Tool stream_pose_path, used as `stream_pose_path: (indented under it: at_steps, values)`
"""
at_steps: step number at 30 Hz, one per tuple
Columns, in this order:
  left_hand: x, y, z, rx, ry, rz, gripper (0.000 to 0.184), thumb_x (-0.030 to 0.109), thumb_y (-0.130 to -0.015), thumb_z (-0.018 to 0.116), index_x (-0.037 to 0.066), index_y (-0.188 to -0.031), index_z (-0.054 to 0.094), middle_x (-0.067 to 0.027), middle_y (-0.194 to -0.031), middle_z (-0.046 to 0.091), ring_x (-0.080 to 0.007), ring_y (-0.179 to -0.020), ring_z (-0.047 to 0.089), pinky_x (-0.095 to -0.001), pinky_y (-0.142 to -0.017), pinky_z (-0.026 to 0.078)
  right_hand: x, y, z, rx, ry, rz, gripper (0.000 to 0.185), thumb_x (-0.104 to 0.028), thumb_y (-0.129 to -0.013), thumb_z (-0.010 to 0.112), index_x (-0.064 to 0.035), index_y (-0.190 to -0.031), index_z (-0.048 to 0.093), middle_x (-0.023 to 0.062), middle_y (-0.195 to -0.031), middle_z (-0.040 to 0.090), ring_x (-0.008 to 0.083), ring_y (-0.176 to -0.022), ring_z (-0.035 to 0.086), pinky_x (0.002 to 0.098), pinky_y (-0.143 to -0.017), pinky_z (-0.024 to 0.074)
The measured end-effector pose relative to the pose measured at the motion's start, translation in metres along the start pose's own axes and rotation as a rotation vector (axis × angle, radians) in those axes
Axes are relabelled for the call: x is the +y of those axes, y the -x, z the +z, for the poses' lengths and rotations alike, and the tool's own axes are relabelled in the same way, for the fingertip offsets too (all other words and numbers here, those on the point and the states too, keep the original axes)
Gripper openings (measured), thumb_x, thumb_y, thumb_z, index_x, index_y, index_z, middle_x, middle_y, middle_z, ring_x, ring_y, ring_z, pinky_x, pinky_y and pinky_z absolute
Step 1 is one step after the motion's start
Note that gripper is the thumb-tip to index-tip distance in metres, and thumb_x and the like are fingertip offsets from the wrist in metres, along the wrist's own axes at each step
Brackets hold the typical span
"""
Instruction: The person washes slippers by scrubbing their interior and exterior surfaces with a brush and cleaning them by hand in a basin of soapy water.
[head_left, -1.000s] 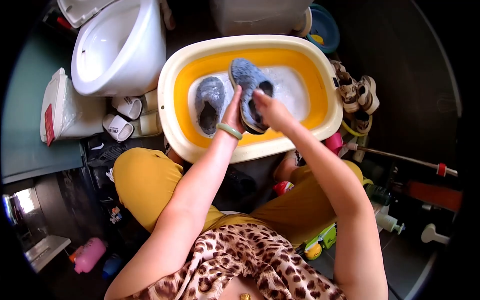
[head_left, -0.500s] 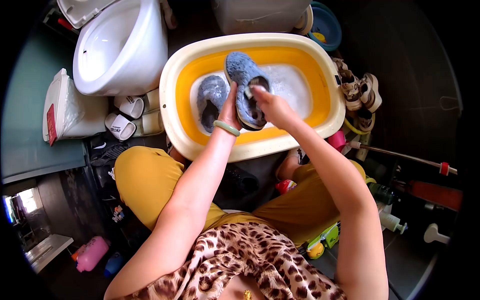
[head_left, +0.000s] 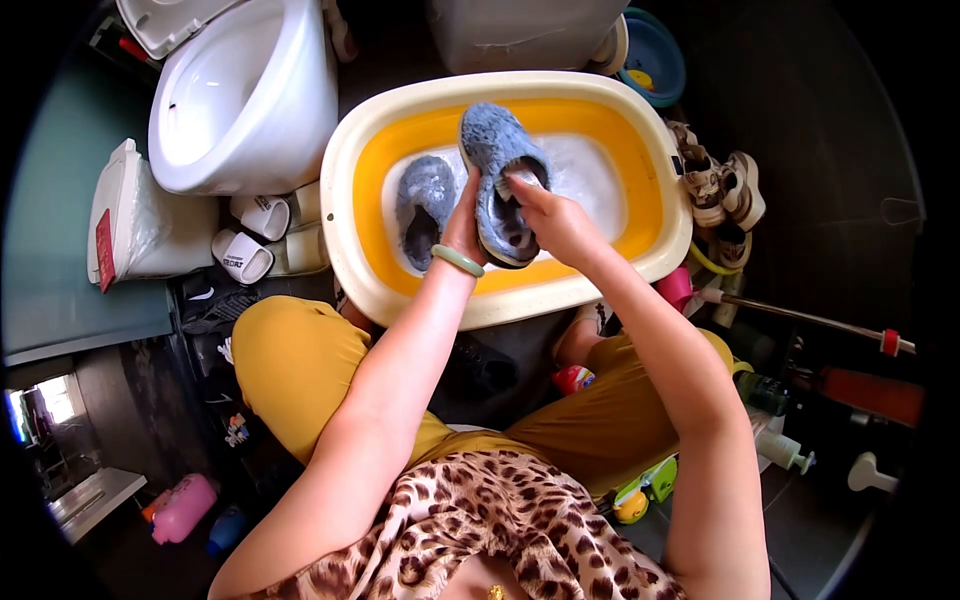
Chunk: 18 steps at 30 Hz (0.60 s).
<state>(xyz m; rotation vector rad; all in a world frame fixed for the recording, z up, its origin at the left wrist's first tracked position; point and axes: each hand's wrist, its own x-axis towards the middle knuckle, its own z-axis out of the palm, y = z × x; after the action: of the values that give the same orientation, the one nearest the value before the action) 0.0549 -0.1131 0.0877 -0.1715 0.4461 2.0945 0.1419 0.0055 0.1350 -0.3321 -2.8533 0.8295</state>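
Held slipper (head_left: 490, 140) nearer basin's far rim (head_left: 520, 80), room rightward

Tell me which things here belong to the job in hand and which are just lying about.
Part of the job:
blue-grey slipper in the left hand
pale object at the right hand, mostly hidden
second slipper
yellow-and-cream tub

Apparently just lying about:
white slides
sneakers
pink bottle
blue basin

Illegible lettering (head_left: 246, 266) on white slipper (head_left: 240, 254)
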Motion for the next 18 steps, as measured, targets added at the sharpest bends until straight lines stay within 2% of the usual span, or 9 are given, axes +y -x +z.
stream_pose_path:
  at_steps: [2, 3, 8, 10, 12, 14, 15, 16, 18]
  values:
    - [0.005, -0.002, 0.002, -0.013, 0.003, -0.002, 0.056, 0.052, -0.088, 0.048, 0.008, -0.122, 0.052, -0.0082, -0.116, 0.059, -0.0226, -0.104, 0.057, -0.0353, -0.092, 0.045, -0.022, 0.002, -0.023, -0.377, -0.617, 0.328, 0.041, -0.009, -0.089, 0.049, -0.0221, -0.128, 0.052, -0.0006, -0.07, 0.053, 0.0115, -0.055, 0.048, 0.0274, -0.052, 0.0413]
    - [0.009, -0.002, 0.002, -0.025, -0.046, 0.044, 0.055, 0.053, -0.088, 0.048, 0.009, -0.121, 0.053, -0.0079, -0.115, 0.059, -0.0225, -0.103, 0.058, -0.0357, -0.091, 0.046, -0.045, 0.011, -0.038, -0.406, -0.645, 0.344, 0.043, -0.005, -0.089, 0.05, -0.0208, -0.129, 0.052, -0.0053, -0.07, 0.044, 0.0053, -0.055, 0.036, 0.0216, -0.049, 0.0346]
    - [0.017, 0.002, -0.004, 0.05, -0.077, 0.077, 0.054, 0.051, -0.089, 0.048, 0.008, -0.121, 0.053, -0.0087, -0.115, 0.06, -0.0239, -0.104, 0.058, -0.0375, -0.093, 0.044, -0.029, 0.02, -0.065, -0.721, -0.425, 0.332, 0.044, -0.008, -0.09, 0.051, -0.0289, -0.128, 0.053, -0.0093, -0.078, 0.051, 0.004, -0.054, 0.034, 0.0192, -0.051, 0.0361]
    - [0.011, 0.005, -0.001, -0.008, -0.022, 0.031, 0.053, 0.049, -0.091, 0.045, 0.008, -0.124, 0.051, -0.008, -0.119, 0.058, -0.0228, -0.107, 0.056, -0.0368, -0.096, 0.042, -0.016, 0.011, -0.072, -0.558, -0.176, 0.169, 0.042, -0.009, -0.089, 0.052, -0.0239, -0.128, 0.053, -0.004, -0.086, 0.061, 0.0063, -0.057, 0.04, 0.0215, -0.059, 0.0437]
    - [0.006, 0.004, 0.001, -0.052, 0.023, 0.009, 0.052, 0.047, -0.092, 0.043, 0.008, -0.127, 0.049, -0.0077, -0.122, 0.056, -0.0226, -0.11, 0.054, -0.0362, -0.097, 0.041, -0.001, 0.007, -0.059, -0.321, -0.168, -0.01, 0.042, -0.012, -0.09, 0.053, -0.024, -0.13, 0.05, 0.0059, -0.105, 0.064, 0.0158, -0.084, 0.06, 0.0258, -0.078, 0.0465]
    - [0.001, 0.005, 0.001, -0.081, 0.045, -0.026, 0.053, 0.047, -0.093, 0.043, 0.008, -0.129, 0.047, -0.0074, -0.123, 0.055, -0.0222, -0.112, 0.053, -0.0359, -0.098, 0.041, -0.011, 0.001, -0.044, -0.269, -0.199, 0.171, 0.041, -0.01, -0.09, 0.052, -0.017, -0.13, 0.049, 0.0103, -0.111, 0.063, 0.0164, -0.097, 0.06, 0.0265, -0.082, 0.0453]
    - [0.0, 0.007, 0.006, -0.029, 0.038, -0.045, 0.052, 0.047, -0.092, 0.044, 0.009, -0.127, 0.048, -0.0068, -0.121, 0.056, -0.0213, -0.109, 0.054, -0.0343, -0.095, 0.042, -0.02, -0.004, -0.034, -0.24, -0.474, 0.285, 0.041, -0.009, -0.09, 0.052, -0.0124, -0.131, 0.047, 0.0109, -0.114, 0.062, 0.0169, -0.099, 0.059, 0.0264, -0.084, 0.0445]
    - [-0.001, 0.007, 0.005, -0.026, 0.038, -0.047, 0.052, 0.047, -0.092, 0.044, 0.009, -0.127, 0.048, -0.0068, -0.121, 0.056, -0.0213, -0.109, 0.054, -0.0343, -0.095, 0.042, -0.026, -0.004, -0.02, -0.13, -0.693, 0.178, 0.043, -0.008, -0.09, 0.052, -0.0127, -0.132, 0.046, 0.0023, -0.1, 0.063, 0.0119, -0.078, 0.058, 0.0252, -0.07, 0.0468]
    - [-0.004, 0.003, -0.001, -0.043, 0.0, -0.001, 0.052, 0.048, -0.092, 0.045, 0.009, -0.125, 0.05, -0.0064, -0.117, 0.058, -0.0206, -0.105, 0.055, -0.0329, -0.092, 0.045, -0.038, 0.005, -0.027, -0.289, -0.998, 0.485, 0.043, -0.008, -0.09, 0.051, -0.0154, -0.133, 0.047, -0.005, -0.084, 0.055, 0.0059, -0.057, 0.044, 0.0219, -0.052, 0.0396]
